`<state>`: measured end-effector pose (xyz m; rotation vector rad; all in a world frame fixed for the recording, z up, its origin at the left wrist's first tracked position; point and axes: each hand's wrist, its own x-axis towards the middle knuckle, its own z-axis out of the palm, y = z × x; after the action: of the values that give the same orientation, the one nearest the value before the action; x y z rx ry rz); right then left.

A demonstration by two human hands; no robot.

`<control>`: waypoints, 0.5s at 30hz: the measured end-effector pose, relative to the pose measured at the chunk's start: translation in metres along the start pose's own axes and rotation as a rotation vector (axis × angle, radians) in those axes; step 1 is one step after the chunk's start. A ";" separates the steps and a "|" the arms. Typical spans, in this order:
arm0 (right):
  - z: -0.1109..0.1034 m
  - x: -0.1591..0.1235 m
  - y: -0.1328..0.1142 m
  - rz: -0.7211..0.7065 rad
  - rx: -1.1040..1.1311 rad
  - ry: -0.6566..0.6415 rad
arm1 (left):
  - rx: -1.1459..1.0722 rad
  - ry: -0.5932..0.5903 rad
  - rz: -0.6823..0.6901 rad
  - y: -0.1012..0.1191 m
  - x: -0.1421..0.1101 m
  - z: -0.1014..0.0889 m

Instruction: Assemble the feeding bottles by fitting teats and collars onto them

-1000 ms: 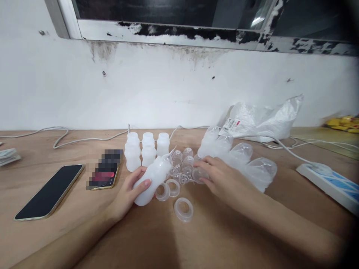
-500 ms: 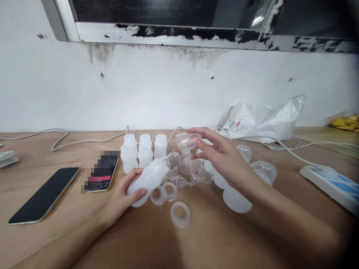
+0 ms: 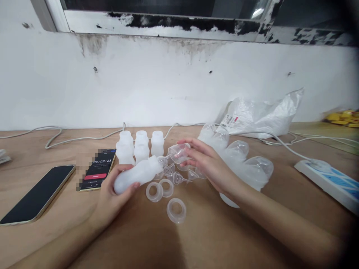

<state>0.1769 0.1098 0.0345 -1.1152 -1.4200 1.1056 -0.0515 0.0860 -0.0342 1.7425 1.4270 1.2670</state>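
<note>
Uncapped bottles (image 3: 157, 144) stand near the far edge of the bench (image 3: 140, 239), left of capped bottles (image 3: 246, 173), with a plastic bag (image 3: 265, 114) behind those. Phones (image 3: 39, 196) lie toward the left, a power strip (image 3: 328, 179) toward the right. Between, the left hand (image 3: 116, 188) holds a bottle (image 3: 136, 177) before the uncapped ones; loose nozzles (image 3: 177, 178) lie behind three rings (image 3: 176, 219).

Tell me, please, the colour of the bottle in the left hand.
The bottle is milky white; the head view shows it.

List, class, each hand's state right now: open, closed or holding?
Left hand: holding a tilted white bottle.
Right hand: holding a clear cap.
</note>
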 end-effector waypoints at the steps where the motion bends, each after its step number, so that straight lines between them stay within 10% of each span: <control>1: 0.001 -0.001 0.002 0.005 -0.013 -0.014 | 0.003 0.011 0.004 0.000 0.001 0.001; 15: 0.008 -0.004 0.008 0.023 -0.105 -0.067 | 0.041 -0.013 0.069 -0.003 0.004 0.003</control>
<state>0.1703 0.1066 0.0252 -1.1802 -1.5361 1.1043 -0.0499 0.0909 -0.0369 1.8383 1.4052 1.2683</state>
